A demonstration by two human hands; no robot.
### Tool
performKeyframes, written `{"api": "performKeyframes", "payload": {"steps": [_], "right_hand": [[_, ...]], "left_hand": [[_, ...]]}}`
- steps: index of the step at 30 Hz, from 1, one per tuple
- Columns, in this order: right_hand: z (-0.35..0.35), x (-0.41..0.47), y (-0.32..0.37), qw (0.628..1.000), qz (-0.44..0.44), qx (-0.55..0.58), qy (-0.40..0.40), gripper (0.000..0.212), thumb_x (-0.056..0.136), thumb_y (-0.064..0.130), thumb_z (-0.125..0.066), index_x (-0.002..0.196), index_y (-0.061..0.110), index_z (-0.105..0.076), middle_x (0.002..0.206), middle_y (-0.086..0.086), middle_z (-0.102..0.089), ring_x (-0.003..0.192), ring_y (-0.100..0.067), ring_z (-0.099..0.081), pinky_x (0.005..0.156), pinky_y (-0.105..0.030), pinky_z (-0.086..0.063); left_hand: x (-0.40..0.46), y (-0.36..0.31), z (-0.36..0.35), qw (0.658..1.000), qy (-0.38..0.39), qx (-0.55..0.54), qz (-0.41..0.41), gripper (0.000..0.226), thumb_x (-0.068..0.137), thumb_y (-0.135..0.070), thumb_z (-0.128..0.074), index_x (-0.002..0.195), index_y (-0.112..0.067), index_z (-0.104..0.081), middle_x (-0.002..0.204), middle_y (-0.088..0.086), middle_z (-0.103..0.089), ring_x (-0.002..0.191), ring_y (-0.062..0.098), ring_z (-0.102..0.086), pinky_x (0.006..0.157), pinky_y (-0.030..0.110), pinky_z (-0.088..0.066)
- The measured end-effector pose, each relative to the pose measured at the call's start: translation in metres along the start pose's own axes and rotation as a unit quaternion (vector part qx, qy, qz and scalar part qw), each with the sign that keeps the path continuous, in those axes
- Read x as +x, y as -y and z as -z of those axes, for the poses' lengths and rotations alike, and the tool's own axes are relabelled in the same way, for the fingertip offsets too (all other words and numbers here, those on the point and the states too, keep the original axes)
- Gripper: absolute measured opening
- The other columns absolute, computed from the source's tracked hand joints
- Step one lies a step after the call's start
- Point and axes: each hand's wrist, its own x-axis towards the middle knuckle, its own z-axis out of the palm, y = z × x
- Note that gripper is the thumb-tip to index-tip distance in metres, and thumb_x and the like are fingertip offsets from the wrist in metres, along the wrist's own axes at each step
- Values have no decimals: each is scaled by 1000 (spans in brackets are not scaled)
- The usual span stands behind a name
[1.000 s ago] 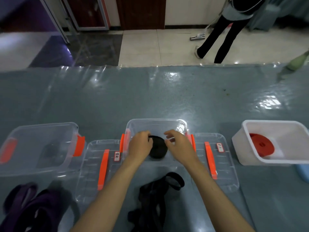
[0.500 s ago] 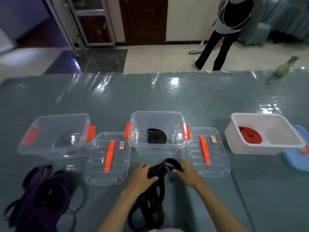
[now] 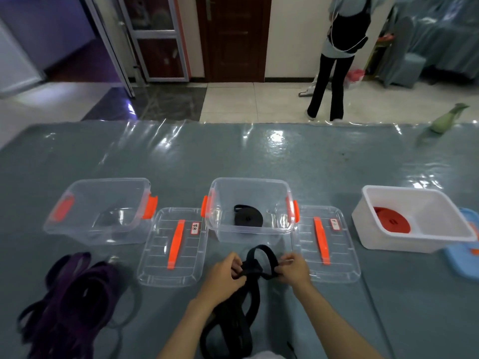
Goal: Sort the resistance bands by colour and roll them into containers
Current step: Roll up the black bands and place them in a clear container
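A loose pile of black resistance bands point(image 3: 233, 320) lies on the table in front of me. My left hand point(image 3: 224, 274) grips the top loop of one black band, and my right hand point(image 3: 294, 266) pinches the same loop from the right. Just beyond, the middle clear container point(image 3: 248, 182) holds a rolled black band point(image 3: 248, 218). The white tub point(image 3: 440, 239) at right holds a rolled red band point(image 3: 391, 222). Purple bands point(image 3: 75, 301) are heaped at the near left, in front of the left clear container point(image 3: 77, 187), where something dark shows dimly.
Two clear lids with orange handles point(image 3: 176, 242) point(image 3: 321, 242) lie flat either side of the middle container. A blue lid point(image 3: 464, 260) sits at the right edge. A green spray bottle point(image 3: 445, 120) stands at the far right. A person point(image 3: 334, 60) stands on the floor beyond the table.
My hands left the rolled black band inside the middle container, drew back to the loose black pile and took hold of a band's loop, lifting it slightly.
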Motion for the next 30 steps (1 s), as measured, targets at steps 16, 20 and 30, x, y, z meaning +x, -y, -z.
{"api": "performKeyframes", "payload": {"steps": [16, 20, 30], "right_hand": [[66, -90, 107, 942, 262, 105, 181, 28, 85, -11, -75, 105, 8, -71, 94, 3, -77, 94, -10, -72, 86, -28, -58], [75, -111, 137, 922, 319, 144, 165, 32, 82, -6, -80, 100, 20, -75, 104, -4, -77, 102, -17, -71, 92, -32, -56], [88, -167, 216, 882, 441, 140, 89, 26, 79, 9, -87, 100, 16, -75, 101, -3, -76, 100, -21, -70, 89, -33, -59]], "left_hand": [[-24, -65, 46, 972, -46, -214, -84, 20, 96, -23, -76, 114, -27, -71, 108, -7, -77, 103, 7, -73, 101, 34, -58], [-41, -98, 63, 961, 21, -243, -129, 39, 91, -36, -80, 126, -38, -66, 126, -12, -71, 117, 7, -69, 103, 28, -54], [-57, -176, 110, 908, -110, -343, -215, 34, 90, -18, -77, 123, -14, -69, 109, 6, -80, 99, 24, -78, 91, 36, -62]]}}
